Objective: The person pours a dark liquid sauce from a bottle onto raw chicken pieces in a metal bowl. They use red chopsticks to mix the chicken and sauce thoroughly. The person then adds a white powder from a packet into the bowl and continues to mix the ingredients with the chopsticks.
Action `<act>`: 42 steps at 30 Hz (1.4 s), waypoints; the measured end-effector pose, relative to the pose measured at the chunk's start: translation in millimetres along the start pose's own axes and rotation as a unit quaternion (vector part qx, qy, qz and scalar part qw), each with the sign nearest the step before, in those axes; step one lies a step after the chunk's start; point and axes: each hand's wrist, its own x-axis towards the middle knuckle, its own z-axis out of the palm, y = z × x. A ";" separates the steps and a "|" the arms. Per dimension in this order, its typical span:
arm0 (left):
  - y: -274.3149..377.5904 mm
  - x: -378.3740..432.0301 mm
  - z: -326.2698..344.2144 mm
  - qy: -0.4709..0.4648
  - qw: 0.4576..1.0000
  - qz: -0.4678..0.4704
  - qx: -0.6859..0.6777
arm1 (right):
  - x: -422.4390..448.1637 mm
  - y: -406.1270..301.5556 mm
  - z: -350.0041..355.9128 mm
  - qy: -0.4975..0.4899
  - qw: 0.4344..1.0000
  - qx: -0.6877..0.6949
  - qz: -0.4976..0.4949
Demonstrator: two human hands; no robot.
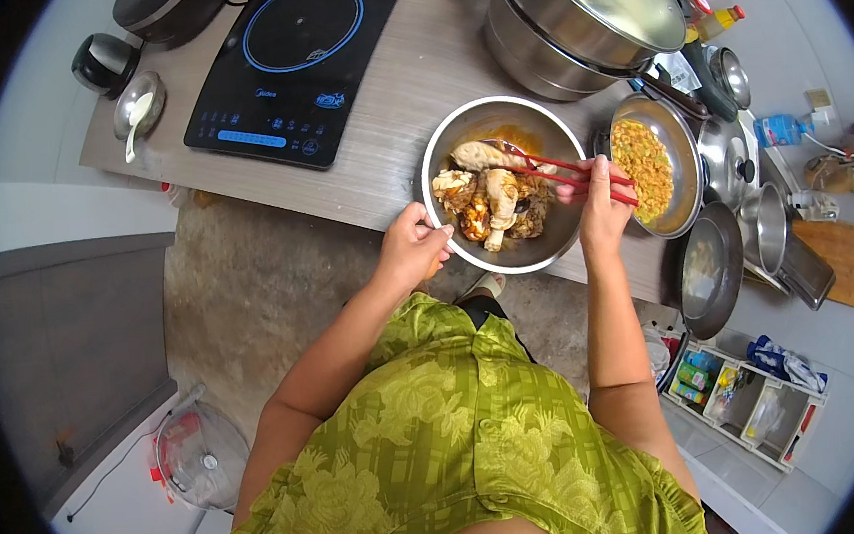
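A steel mixing bowl (557, 245) stands at the counter's front edge, holding several pieces of chicken (500, 193), some coated in dark sauce. My left hand (416, 247) grips the bowl's rim at its lower left. Over the right side of the bowl, my right hand (601, 204) holds a pair of red chopsticks (562, 170). Their tips reach in among the chicken at the upper part of the bowl; whether they pinch a piece I cannot tell. Just right of my right hand sits a steel pan (679, 172) of chopped yellow food (641, 167), perhaps egg.
A black Midea induction cooker (298, 66) lies at the back left, beside a small metal bowl (149, 123) with a white spoon (134, 124). Behind the mixing bowl stands a lidded steel steamer pot (567, 37). A dark frying pan (711, 267) and a wooden board (840, 261) are at right.
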 end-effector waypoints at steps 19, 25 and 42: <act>-2.4 3.3 -1.2 -0.007 1.000 0.003 -0.006 | 23.1 -44.4 -30.2 -0.014 0.999 -0.051 0.010; -2.9 5.0 -2.2 -0.013 1.000 0.005 -0.001 | 52.0 7.8 -4.0 -0.075 0.994 0.002 0.074; 4.8 2.1 -2.8 -0.019 1.000 -0.012 0.001 | 50.4 1.7 -49.6 0.103 0.988 0.058 0.098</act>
